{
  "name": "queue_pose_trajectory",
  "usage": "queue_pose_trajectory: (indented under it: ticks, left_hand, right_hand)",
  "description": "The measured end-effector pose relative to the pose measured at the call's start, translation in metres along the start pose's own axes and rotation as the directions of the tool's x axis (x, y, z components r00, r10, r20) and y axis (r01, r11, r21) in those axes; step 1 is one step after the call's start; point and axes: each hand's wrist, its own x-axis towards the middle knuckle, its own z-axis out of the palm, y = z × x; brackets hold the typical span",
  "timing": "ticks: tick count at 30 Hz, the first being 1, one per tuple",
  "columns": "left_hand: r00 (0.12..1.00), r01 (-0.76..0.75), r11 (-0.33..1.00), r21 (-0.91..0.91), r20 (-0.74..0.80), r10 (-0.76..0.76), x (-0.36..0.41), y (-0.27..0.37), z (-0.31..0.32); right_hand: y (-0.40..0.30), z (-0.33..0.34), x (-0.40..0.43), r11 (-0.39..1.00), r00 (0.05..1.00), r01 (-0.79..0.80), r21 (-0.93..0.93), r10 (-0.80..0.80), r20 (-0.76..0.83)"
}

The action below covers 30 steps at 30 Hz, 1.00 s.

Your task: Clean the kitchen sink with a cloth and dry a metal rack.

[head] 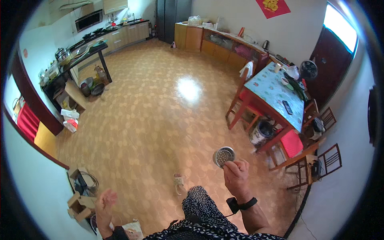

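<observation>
My right hand is raised in front of me, its fingers closed on the rim of a small round metal strainer with holes in its bottom. A black band with a small dark box sits on that wrist. On the left, my left hand is held out, its fingers apart and nothing in them. Patterned dark cloth covers my body, and one sandalled foot shows on the floor between the hands.
A table with a blue floral cover stands at the right, with chairs and a bin beside it. Open cardboard boxes lie at the lower left. A kitchen counter and low cabinets line the far walls.
</observation>
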Motion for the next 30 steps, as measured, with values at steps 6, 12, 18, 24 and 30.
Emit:
queue_pose_trajectory:
  ticks: [6, 12, 18, 24, 30]
  left_hand:
    - [0.990, 0.119, 0.984, -0.134, -0.055, -0.127, 0.109, -0.032, -0.035]
    - [0.947, 0.288, 0.957, -0.028, -0.139, -0.289, 0.168, -0.064, -0.085]
    - [0.940, 0.217, 0.976, -0.025, -0.262, -0.216, 0.273, -0.032, -0.066]
    - [0.929, 0.255, 0.966, -0.028, -0.268, -0.253, 0.464, -0.087, -0.096]
    - [0.989, 0.134, 0.988, 0.080, -0.075, -0.128, 0.726, 0.000, -0.084]
  right_hand:
    - [0.020, 0.124, 0.123, 0.981, 0.984, 0.159, 0.110, -0.149, -0.096]
    - [0.027, 0.269, 0.262, 0.923, 0.995, 0.101, 0.372, -0.083, -0.062]
    - [0.039, 0.423, 0.335, 0.918, 0.973, 0.071, 0.390, -0.150, 0.175]
    - [0.081, 0.522, 0.413, 0.927, 0.951, -0.085, 0.365, -0.034, 0.308]
    - [0.115, 0.569, 0.498, 0.913, 0.945, -0.305, 0.270, 0.255, 0.205]
